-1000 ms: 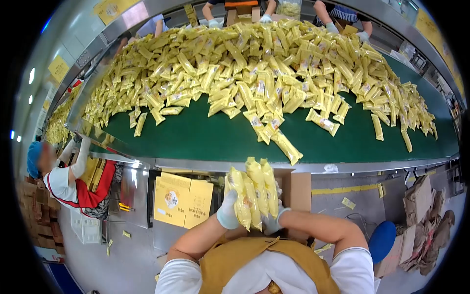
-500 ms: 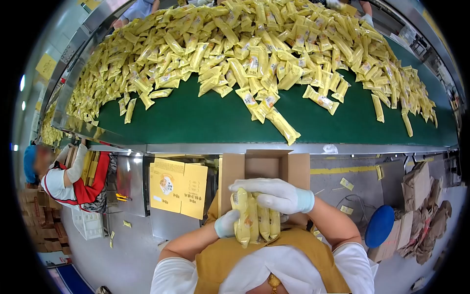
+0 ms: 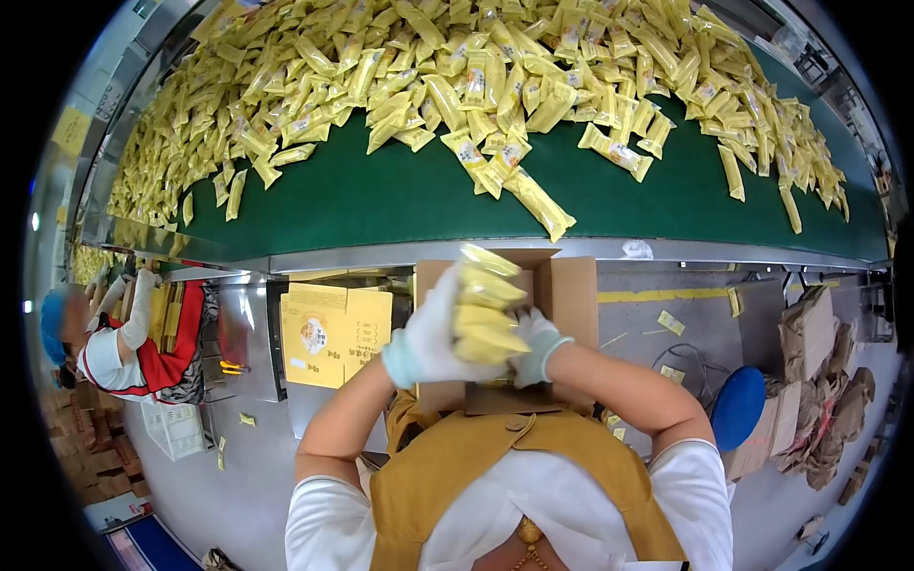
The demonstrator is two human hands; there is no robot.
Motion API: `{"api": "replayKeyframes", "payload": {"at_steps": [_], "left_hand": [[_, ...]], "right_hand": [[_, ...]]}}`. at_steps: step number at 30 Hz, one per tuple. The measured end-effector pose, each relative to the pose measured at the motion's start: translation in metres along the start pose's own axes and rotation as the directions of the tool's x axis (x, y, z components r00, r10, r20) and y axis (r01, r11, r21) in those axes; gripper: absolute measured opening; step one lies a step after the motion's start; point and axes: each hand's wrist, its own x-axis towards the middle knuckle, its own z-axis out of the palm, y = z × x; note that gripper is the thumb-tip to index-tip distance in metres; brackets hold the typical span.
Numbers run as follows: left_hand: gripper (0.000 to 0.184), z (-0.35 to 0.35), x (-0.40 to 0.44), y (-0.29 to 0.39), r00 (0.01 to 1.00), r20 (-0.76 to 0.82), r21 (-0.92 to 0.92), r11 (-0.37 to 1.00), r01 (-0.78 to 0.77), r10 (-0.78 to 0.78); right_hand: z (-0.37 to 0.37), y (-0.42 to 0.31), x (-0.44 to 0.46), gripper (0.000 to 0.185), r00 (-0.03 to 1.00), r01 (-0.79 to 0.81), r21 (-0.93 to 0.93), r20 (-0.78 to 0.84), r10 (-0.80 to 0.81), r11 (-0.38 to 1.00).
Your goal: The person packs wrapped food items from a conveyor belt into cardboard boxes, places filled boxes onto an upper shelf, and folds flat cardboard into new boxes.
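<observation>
Several yellow wrapped snack packets [image 3: 487,309] are stacked in a row in my gloved left hand [image 3: 433,333], its fingers closed round their side. They are held above an open cardboard box [image 3: 573,300] in front of my body. My gloved right hand [image 3: 539,350] reaches down into the box, just beside the packets. Its fingertips are partly hidden by the packets and the box, so its grip does not show. Most of the box's inside is covered by my hands.
A large heap of yellow packets [image 3: 533,57] lies on the green conveyor belt [image 3: 362,205]. Flat yellow cartons [image 3: 333,333] stand left of the box. A blue stool [image 3: 739,409] and brown cardboard are at right. A co-worker in a red apron [image 3: 181,352] works at left.
The row of packets has moved from against my chest forward over the box and tipped. My left hand now carries it, while my right hand has left its top and gone down into the box.
</observation>
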Motion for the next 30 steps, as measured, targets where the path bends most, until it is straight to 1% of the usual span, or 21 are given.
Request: {"api": "replayKeyframes", "payload": {"at_steps": [1, 2, 4, 6, 7, 9, 10, 11, 13, 14, 16, 17, 20, 21, 22, 24, 25, 26, 27, 29, 30], "left_hand": [[0.103, 0.003, 0.009, 0.004, 0.997, 0.002, 0.202, 0.977, -0.07, 0.071], [0.113, 0.007, 0.021, 0.004, 0.99, 0.03, 0.43, 0.893, -0.135, 0.135], [0.112, 0.023, 0.027, -0.015, 0.992, 0.061, 0.703, 0.7, -0.122, 0.111], [0.109, 0.038, 0.035, -0.027, 0.987, 0.064, 0.868, 0.48, -0.128, 0.148], [0.095, 0.044, 0.037, -0.032, 0.99, 0.049, 0.918, 0.384, -0.096, 0.129], [0.088, 0.054, 0.042, -0.04, 0.997, 0.021, 0.957, 0.288, -0.042, 0.074], [0.084, 0.057, 0.043, -0.043, 0.999, 0.003, 0.971, 0.237, -0.014, 0.046], [0.068, 0.057, 0.043, -0.046, 0.997, -0.007, 0.974, 0.227, -0.011, 0.075], [0.072, 0.059, 0.042, -0.052, 0.998, -0.005, 0.978, 0.209, -0.006, 0.055], [0.073, 0.06, 0.041, -0.055, 0.999, -0.006, 0.98, 0.201, -0.003, 0.044], [0.069, 0.06, 0.041, -0.057, 1.0, -0.004, 0.986, 0.169, 0.002, 0.007], [0.067, 0.06, 0.041, -0.059, 1.0, -0.001, 0.988, 0.154, 0.003, -0.012], [0.063, 0.063, 0.048, -0.082, 0.982, 0.002, 0.997, 0.072, 0.012, -0.188], [0.063, 0.067, 0.051, -0.092, 0.977, 0.008, 0.999, 0.041, 0.001, -0.214], [0.063, 0.072, 0.054, -0.097, 0.97, 0.012, 1.0, 0.012, -0.009, -0.244], [0.068, 0.078, 0.06, -0.097, 0.934, 0.043, 0.997, -0.039, -0.061, -0.354], [0.074, 0.079, 0.064, -0.091, 0.899, 0.068, 0.993, -0.057, -0.103, -0.432], [0.08, 0.078, 0.07, -0.085, 0.857, 0.089, 0.987, -0.071, -0.144, -0.507], [0.095, 0.073, 0.079, -0.085, 0.781, 0.136, 0.99, 0.047, -0.136, -0.61], [0.106, 0.058, 0.086, -0.081, 0.66, 0.255, 0.966, 0.211, -0.148, -0.707], [0.111, 0.051, 0.091, -0.075, 0.598, 0.32, 0.945, 0.293, -0.144, -0.735]], "right_hand": [[0.014, -0.006, 0.007, 0.064, 0.999, -0.032, 0.007, -0.023, 0.032, 0.999], [0.029, -0.01, 0.014, 0.061, 0.997, -0.061, 0.025, -0.055, 0.062, 0.998], [0.067, -0.014, 0.028, 0.054, 0.97, -0.102, 0.122, -0.208, 0.125, 0.987], [0.094, -0.016, 0.038, 0.047, 0.929, -0.118, 0.212, -0.32, 0.183, 0.97], [0.102, -0.017, 0.042, 0.044, 0.914, -0.128, 0.23, -0.35, 0.205, 0.965], [0.112, -0.018, 0.048, 0.039, 0.896, -0.158, 0.223, -0.377, 0.235, 0.962], [0.115, -0.019, 0.048, 0.038, 0.909, -0.177, 0.16, -0.353, 0.224, 0.971], [0.119, -0.019, 0.047, 0.037, 0.92, -0.191, 0.096, -0.328, 0.212, 0.977], [0.119, -0.019, 0.045, 0.037, 0.9, -0.177, 0.027, -0.399, 0.173, 0.984], [0.119, -0.019, 0.044, 0.038, 0.9, -0.171, 0.014, -0.404, 0.162, 0.985], [0.115, -0.018, 0.04, 0.04, 0.899, -0.158, -0.012, -0.415, 0.139, 0.987], [0.113, -0.019, 0.038, 0.041, 0.904, -0.149, 0.039, -0.399, 0.152, 0.988], [0.091, -0.022, 0.03, 0.036, 0.959, -0.149, 0.078, -0.232, 0.164, 0.986], [0.081, -0.026, 0.029, 0.035, 0.963, -0.19, 0.145, -0.165, 0.213, 0.971], [0.081, -0.026, 0.032, 0.035, 0.969, -0.189, 0.132, -0.133, 0.207, 0.973], [0.079, -0.027, 0.036, 0.035, 0.979, -0.184, 0.107, -0.069, 0.192, 0.977], [0.074, -0.026, 0.04, 0.036, 0.985, -0.169, 0.097, -0.012, 0.171, 0.981], [0.073, -0.026, 0.041, 0.038, 0.989, -0.147, 0.07, -0.01, 0.148, 0.987], [0.072, -0.026, 0.041, 0.04, 0.992, -0.125, 0.042, -0.007, 0.126, 0.991], [0.083, -0.025, 0.035, 0.046, 0.991, -0.085, -0.049, -0.111, 0.079, 0.995], [0.053, -0.018, 0.019, 0.061, 1.0, 0.009, 0.004, 0.02, -0.01, 1.0]]}}
